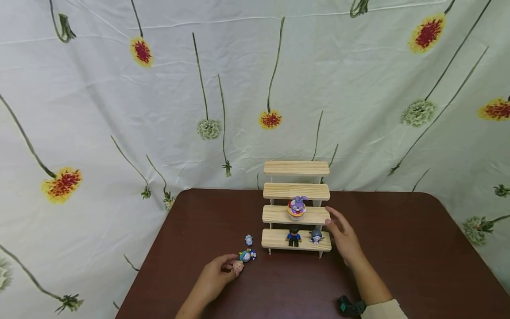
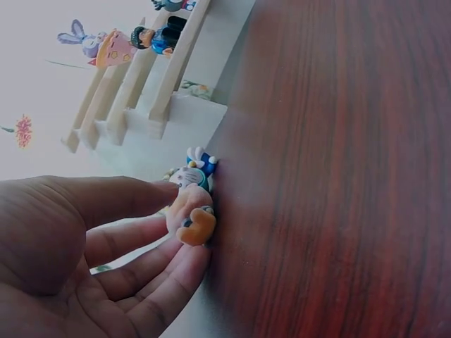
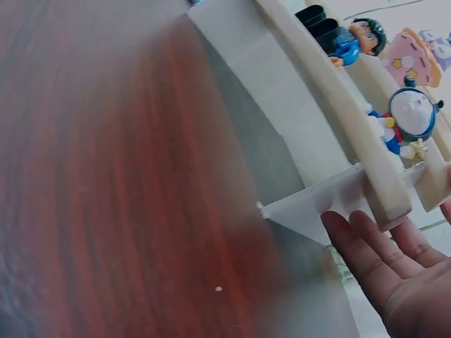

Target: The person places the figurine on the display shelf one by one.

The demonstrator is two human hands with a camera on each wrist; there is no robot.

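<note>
My left hand point(image 1: 215, 275) pinches a small pink-and-orange figurine point(image 2: 192, 215) between thumb and fingers, low at the tabletop. Right beside it lie a teal-and-white figurine point(image 1: 245, 256) and a small blue-and-white one point(image 2: 204, 160). A pale blue figurine point(image 1: 249, 240) is a little farther back. My right hand point(image 1: 345, 241) is at the right end of a wooden step shelf point(image 1: 275, 239), its extended fingers against the steps' ends. On the bottom step are a dark-haired figure in blue point(image 1: 294, 237) and a figurine with a grey hat point(image 1: 316, 235). One step higher sits a purple rabbit figurine point(image 1: 297, 206).
The shelf stands near the back edge of a dark brown table point(image 1: 406, 248). Behind hangs a white cloth point(image 1: 239, 53) printed with flowers. A black strap-like object point(image 1: 349, 306) is by the right forearm at the front.
</note>
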